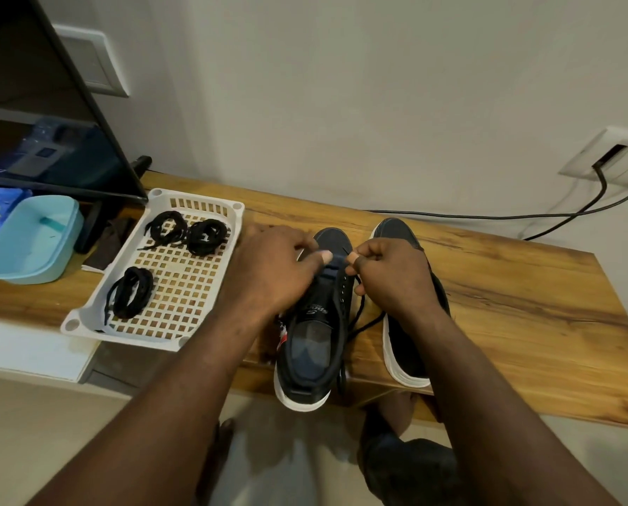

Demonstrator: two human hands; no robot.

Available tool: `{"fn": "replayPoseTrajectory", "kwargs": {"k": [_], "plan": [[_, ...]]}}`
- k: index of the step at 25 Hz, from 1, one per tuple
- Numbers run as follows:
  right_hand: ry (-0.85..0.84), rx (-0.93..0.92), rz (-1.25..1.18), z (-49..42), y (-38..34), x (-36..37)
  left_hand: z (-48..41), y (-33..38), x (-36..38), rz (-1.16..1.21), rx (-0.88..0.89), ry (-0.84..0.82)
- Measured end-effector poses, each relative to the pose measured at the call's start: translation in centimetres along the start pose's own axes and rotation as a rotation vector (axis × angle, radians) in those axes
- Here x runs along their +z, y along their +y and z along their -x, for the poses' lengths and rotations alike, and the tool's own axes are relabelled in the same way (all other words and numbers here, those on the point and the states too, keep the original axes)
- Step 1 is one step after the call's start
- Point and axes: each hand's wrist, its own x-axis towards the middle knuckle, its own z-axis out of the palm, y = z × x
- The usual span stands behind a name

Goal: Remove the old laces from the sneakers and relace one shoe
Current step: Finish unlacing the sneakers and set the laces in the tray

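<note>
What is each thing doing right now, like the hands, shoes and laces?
Left hand: pinches the lace.
Right hand: pinches the same lace.
Lace: stretched between both hands, tail loose beside shoe.
Left shoe: upright, nearly unlaced.
Right shoe: upright, lacing hidden.
Lace bundles: three, coiled in the tray.
Tub: open, lidless.
Cable: plugged into wall socket.

A pale blue tub [31,242] is sitting on the wooden bench [506,286] beside a white perforated tray [195,196], below a dark screen [49,122]; black cables [604,182] are trailing from a wall socket [608,155]
</note>
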Motion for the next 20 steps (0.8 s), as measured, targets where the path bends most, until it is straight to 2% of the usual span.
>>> {"fn": "replayPoseTrajectory", "kwargs": {"k": [2,6,8,11,13,17,20], "plan": [[-0.004,-0.008,0.008,-0.1,0.1,0.0,0.2,0.4,0.6,-0.066,0.029,-0.124],[0.009,-0.03,0.041,-0.1,0.5,0.2,0.3,0.5,-0.3,-0.219,-0.078,0.07],[0.016,-0.041,0.073,-0.2,0.5,0.4,0.3,0.6,-0.6,-0.122,-0.091,0.096],[0.029,-0.049,0.108,-0.3,0.5,0.7,0.6,1.3,-0.3,0.104,-0.05,-0.065],[0.027,-0.044,0.132,-0.4,0.5,1.0,1.0,1.6,0.3,0.011,-0.012,-0.172],[0.024,-0.042,0.189,-0.5,0.4,1.7,0.7,0.6,-0.7,-0.166,-0.084,-0.071],[0.021,-0.049,0.211,-0.6,0.4,2.0,0.5,0.0,-1.5,-0.114,-0.145,-0.017]]}}
